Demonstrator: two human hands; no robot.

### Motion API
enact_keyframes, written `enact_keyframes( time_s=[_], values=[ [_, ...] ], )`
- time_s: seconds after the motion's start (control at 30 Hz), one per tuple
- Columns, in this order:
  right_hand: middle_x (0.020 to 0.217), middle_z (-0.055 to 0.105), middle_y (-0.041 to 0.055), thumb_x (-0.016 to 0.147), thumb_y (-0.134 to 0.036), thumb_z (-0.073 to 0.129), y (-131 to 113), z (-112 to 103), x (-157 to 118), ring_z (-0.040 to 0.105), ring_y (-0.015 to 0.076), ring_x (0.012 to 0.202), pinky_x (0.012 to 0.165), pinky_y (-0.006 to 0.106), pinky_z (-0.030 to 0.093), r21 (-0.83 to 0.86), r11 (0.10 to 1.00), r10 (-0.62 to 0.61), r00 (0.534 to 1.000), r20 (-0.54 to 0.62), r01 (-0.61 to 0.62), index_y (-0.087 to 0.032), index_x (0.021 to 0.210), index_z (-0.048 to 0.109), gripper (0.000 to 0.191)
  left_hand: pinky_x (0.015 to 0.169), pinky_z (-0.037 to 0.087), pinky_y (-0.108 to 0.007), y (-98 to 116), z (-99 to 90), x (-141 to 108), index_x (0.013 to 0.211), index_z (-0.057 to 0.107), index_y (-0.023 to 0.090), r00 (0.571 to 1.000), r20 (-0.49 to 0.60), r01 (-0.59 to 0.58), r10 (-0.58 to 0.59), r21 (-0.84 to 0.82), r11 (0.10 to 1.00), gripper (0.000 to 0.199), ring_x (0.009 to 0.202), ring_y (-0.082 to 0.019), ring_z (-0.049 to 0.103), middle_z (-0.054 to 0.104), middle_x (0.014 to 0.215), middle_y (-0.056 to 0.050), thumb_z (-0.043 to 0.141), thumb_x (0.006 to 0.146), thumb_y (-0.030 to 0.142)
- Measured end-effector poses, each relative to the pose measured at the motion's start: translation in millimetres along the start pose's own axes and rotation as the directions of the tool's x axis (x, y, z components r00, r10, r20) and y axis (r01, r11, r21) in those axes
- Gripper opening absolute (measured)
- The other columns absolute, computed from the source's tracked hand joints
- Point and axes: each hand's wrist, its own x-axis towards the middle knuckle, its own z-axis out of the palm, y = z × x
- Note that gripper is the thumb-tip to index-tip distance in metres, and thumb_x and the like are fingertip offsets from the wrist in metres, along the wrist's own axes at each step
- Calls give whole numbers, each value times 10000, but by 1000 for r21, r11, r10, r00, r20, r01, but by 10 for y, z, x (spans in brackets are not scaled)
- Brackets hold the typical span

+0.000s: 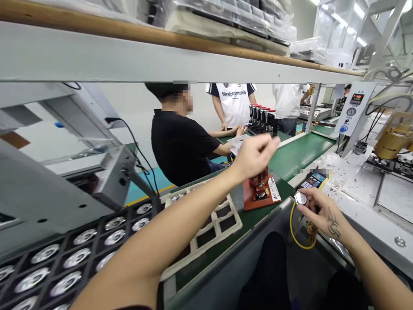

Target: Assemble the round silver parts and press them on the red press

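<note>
Silver disc (300, 198) pinched, right hand (319, 210), one o'clock | left hand (253, 158) near red fixture (249, 199), twelve; grip blurred, can't tell | mid-handling, wants steadiness

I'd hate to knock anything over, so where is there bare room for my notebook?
The open stretch looks like the smooth green benchtop, between the red metal fixture and the white control box. It's crowded at left, where shiny round metal parts sit in a black compartmented tray.
</note>
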Motion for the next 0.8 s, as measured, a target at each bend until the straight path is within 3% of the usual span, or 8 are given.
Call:
enact_keyframes(
  time_s=[0.07,0.17,0.23,0.3,0.37,0.43,0.63,0.8],
  values=[
    [920,634,18,999,-323,691,86,176,172,597,168,715,668,314,527,30,999,17,999,38,-18,-225,1293,641,314,620,456,-265,-89,-128,225,771,493,232,971,-121,183,-204,-164,969,382,589,-135,529,511,657,33,496,1097,431],
    [943,643,30,984,-310,690,249,421,328,641,197,823,756,329,541,50,999,0,996,85,-4,-221,1256,652,288,701,544,-289,-380,-418,203,1018,599,202,891,-122,401,-437,-241,884,224,696,-156,669,687,879,-38,516,1082,400],
    [930,633,28,978,-304,685,375,538,364,637,201,829,763,329,535,45,999,-15,994,104,10,-220,1242,654,279,707,554,-296,-572,-569,-133,1059,652,186,824,-59,558,-563,-77,826,213,703,-175,696,731,886,-56,616,1024,393],
    [906,614,21,977,-303,676,502,631,395,618,199,803,755,329,526,35,999,-25,993,116,21,-219,1241,651,278,646,531,-287,-693,-591,-621,910,712,188,691,163,694,-704,122,710,260,620,-184,669,703,706,-29,619,995,415],
    [883,590,11,965,-300,680,621,728,468,598,198,791,771,332,519,26,999,-46,990,136,42,-224,1239,655,285,568,504,-289,-741,-451,-1092,770,747,183,591,310,736,-744,170,656,244,539,-201,658,693,603,-26,700,904,382],
    [887,575,5,939,-282,694,728,845,591,586,198,802,802,336,511,20,997,-71,984,162,69,-234,1222,667,288,559,488,-284,-751,-192,-1423,720,757,184,541,387,748,-747,186,638,208,514,-201,650,689,570,-17,734,847,347],
    [876,579,-3,904,-277,721,1015,1134,875,576,184,754,746,312,501,8,999,-53,980,194,52,-219,1154,677,260,632,419,-265,-859,442,-1607,879,771,176,555,376,740,-742,185,647,195,652,-190,626,663,641,12,803,688,200],
    [948,616,23,914,-326,733,1119,1218,913,609,170,734,715,298,526,20,1000,-4,971,239,-1,-191,1151,694,275,575,340,-258,-952,304,-1686,866,712,163,523,394,791,-756,105,603,258,589,-140,494,546,613,63,831,671,283]
  ],
)
